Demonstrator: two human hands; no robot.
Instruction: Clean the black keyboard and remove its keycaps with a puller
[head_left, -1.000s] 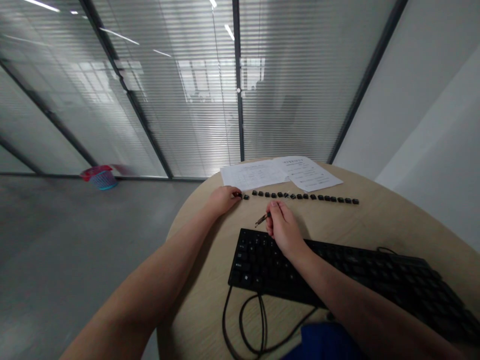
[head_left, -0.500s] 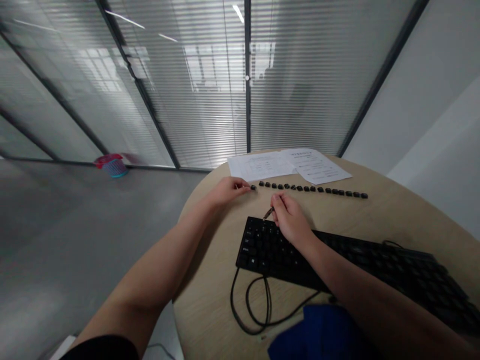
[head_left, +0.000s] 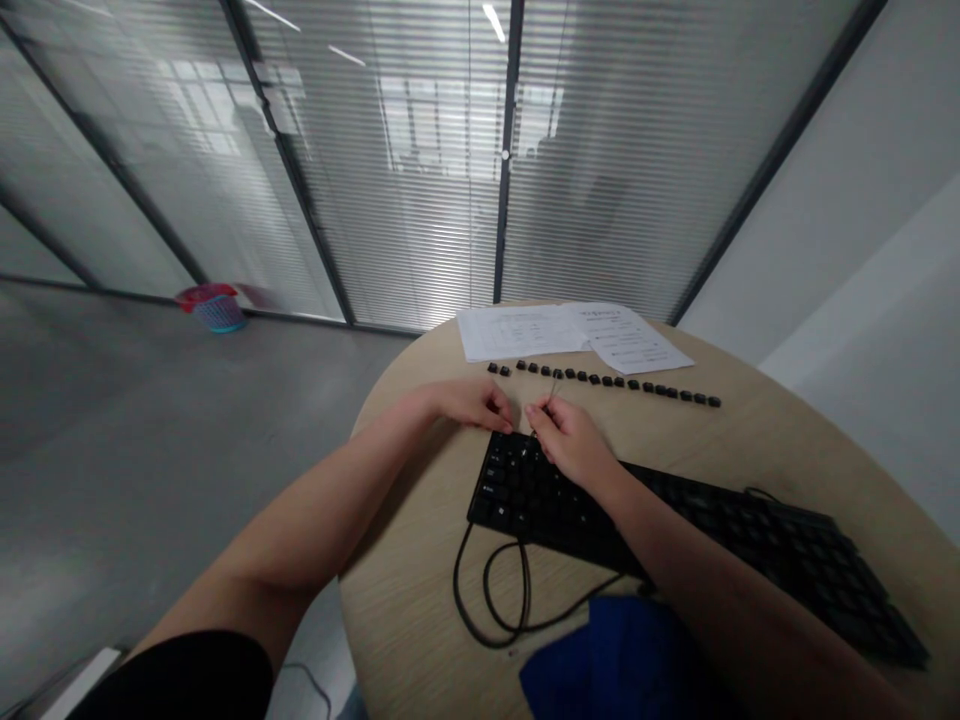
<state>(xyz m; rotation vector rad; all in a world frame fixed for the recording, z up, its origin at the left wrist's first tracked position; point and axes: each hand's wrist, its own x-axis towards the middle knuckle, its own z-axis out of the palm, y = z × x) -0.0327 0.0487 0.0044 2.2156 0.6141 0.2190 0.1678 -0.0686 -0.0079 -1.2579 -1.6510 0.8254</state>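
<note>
A black keyboard (head_left: 510, 500) lies aslant on the round wooden table, its far left corner between my hands. My left hand (head_left: 476, 403) is closed, with bent fingers whose tips rest at that corner's far edge. My right hand (head_left: 574, 440) grips a thin metal tool like tweezers (head_left: 555, 388), one end sticking up beyond the fingers and the other pointing down at the keys. Beyond my hands runs a line of loose black keycaps (head_left: 595, 379). A pair of keycaps (head_left: 493, 368) sits a little apart at its left end.
Printed papers (head_left: 525, 333) lie at the table's far side. Black cable (head_left: 487, 640) loops in front of the keyboard, near blue cloth (head_left: 600, 660). A red and blue basket (head_left: 217, 308) stands on the floor by the glass partition (head_left: 420, 220).
My left hand has left a keycap beside the line and come back to the keyboard's corner. The tool in my right hand has turned more upright. The camera view has shifted slightly.
</note>
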